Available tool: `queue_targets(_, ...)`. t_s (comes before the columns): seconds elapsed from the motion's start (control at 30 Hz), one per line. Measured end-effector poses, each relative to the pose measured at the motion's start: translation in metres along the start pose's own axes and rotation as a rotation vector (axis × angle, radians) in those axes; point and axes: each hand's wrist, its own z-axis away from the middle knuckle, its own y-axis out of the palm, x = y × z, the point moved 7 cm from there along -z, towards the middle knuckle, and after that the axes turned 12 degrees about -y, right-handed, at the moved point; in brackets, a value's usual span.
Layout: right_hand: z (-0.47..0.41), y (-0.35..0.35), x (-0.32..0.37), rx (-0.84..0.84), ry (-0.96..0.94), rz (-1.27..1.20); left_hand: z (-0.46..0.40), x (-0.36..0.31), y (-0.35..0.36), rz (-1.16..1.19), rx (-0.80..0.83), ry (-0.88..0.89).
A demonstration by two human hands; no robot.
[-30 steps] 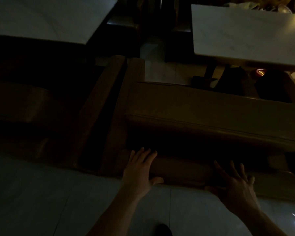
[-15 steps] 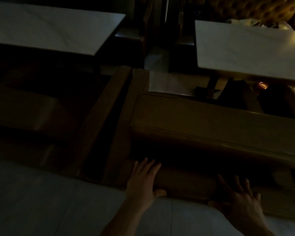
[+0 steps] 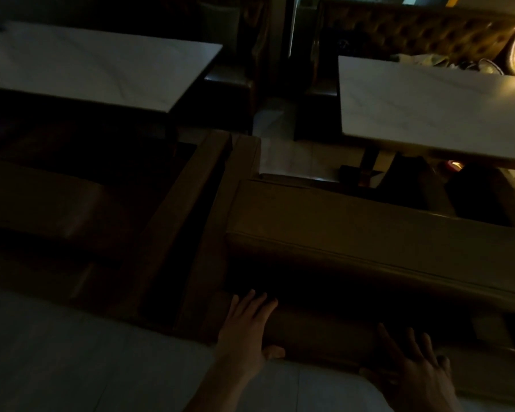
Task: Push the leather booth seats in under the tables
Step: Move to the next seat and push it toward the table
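Observation:
The scene is very dim. A brown leather booth seat (image 3: pixel 354 227) lies in front of me, its cushion facing a white marble table (image 3: pixel 428 108) at the upper right. My left hand (image 3: pixel 246 331) rests flat, fingers spread, on the top of the seat's backrest (image 3: pixel 315 337) near its left end. My right hand (image 3: pixel 414 370) lies flat on the same backrest further right. A second leather seat (image 3: pixel 39 200) sits at the left, partly under another white table (image 3: pixel 95 63).
Two wooden armrest sides (image 3: pixel 208 221) stand close together between the two seats. A tufted leather bench (image 3: pixel 414 28) runs behind the right table, with small items on the table's far edge. Pale floor tiles (image 3: pixel 72 352) lie on my side.
The seat, tables and both hands have all shifted down in the frame, bringing more of the far bench into view. Both hands stay flat on the backrest.

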Motion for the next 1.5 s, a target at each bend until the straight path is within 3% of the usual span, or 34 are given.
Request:
queue_targets(0.4, 0.005, 0.012, 0.005, 0.034, 0.047, -0.047, 0.008, 0.007, 0.001, 0.021, -0.005, 0.009)
queue_targets(0.8, -0.013, 0.001, 0.005, 0.209, 0.081, -0.107, -0.003, 0.008, 0.002, 0.008, 0.015, 0.036)
queue_targets(1.3, -0.017, 0.004, 0.003, -0.023, -0.002, -0.02, -0.011, 0.004, -0.007, -0.004, -0.058, -0.008)
queue_targets(1.5, -0.007, 0.014, 0.0, 0.057, 0.003, -0.064, 0.007, 0.007, -0.002, 0.025, -0.046, 0.003)
